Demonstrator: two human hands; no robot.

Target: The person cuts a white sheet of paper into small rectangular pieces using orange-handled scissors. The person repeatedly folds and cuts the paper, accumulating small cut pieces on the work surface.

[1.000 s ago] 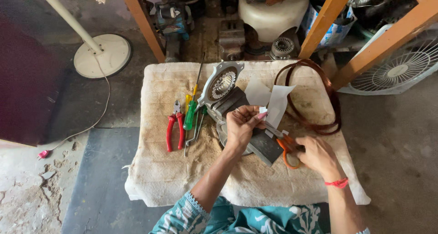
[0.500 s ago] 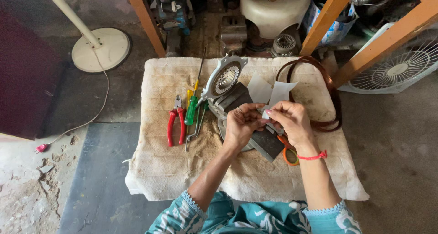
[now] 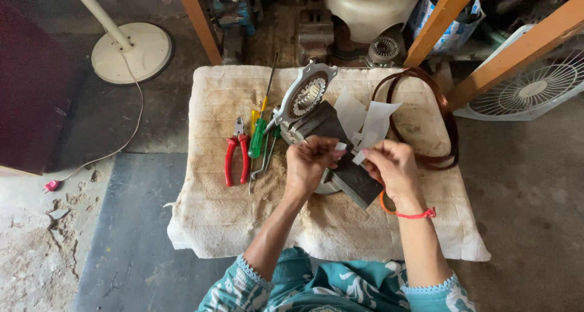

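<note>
Fingers (image 3: 338, 149) of both hands pinch paper strip (image 3: 360, 155); strip mostly hidden.

a small white paper strip (image 3: 359, 155) is pinched between the fingertips of both hands, just above a dark block (image 3: 353, 175) lying tilted on the dirty cream towel (image 3: 225, 214). a round silver motor stator (image 3: 307, 96) leans at the block's far end.
</note>
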